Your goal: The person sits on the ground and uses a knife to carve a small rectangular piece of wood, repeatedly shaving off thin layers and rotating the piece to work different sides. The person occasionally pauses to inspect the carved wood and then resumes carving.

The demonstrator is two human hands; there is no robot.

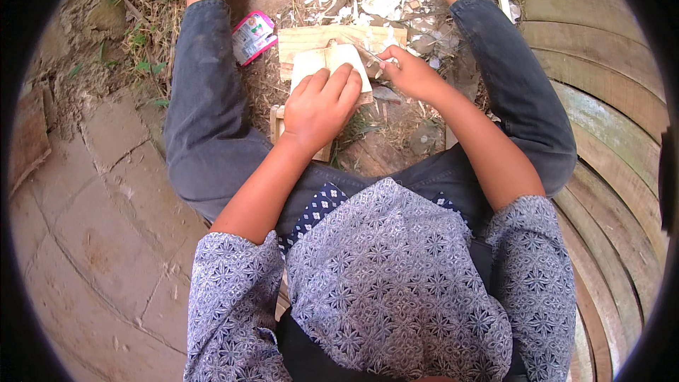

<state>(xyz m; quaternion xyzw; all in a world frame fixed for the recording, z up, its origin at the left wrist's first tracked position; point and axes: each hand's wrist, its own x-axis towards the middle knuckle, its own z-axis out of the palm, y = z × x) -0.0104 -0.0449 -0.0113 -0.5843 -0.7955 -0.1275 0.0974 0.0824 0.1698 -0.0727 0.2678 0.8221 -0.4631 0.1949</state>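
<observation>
Block (307, 64), pale, squarish and probably of wood, lies partly over a straight-grained plank (297, 39). The left hand (317, 102) presses down on its smooth top without closing around it, while the right hand (414, 76) grasps a slim tool (370, 54) beside the block's far right edge; its tip is too small to tell. For good control, I judge, the block should be kept firmly flat and the left hand away from the tool's path. Nearby are thin, brittle-looking chips (444, 39) and a glossy, pink-edged packet (254, 37).
</observation>
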